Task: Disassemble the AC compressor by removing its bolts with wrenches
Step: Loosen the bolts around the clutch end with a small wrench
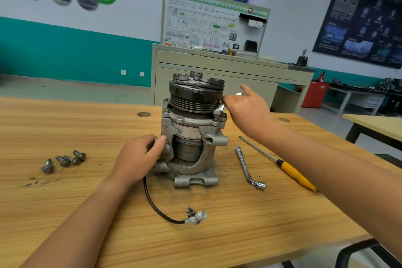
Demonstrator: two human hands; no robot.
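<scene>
Steel bolts (64, 160): 4 loose on table (217, 235). 1 compressor (191, 128), my L hand (137, 159) gripping its side; R hand (248, 109) holds 1 wrench (221, 107). 1 socket wrench (244, 164), 1 screwdriver (291, 172) beside.

A wooden tabletop (65, 202) filled the foreground. At three o'clock on it lay a yellow-handled screwdriver (291, 172), its shaft pointing to ten o'clock. At twelve o'clock beyond stood a beige cabinet (217, 59) bearing a wiring-diagram board (202, 26). A dark poster (365, 17) hung at two o'clock, with a red box (317, 93) below it.
</scene>
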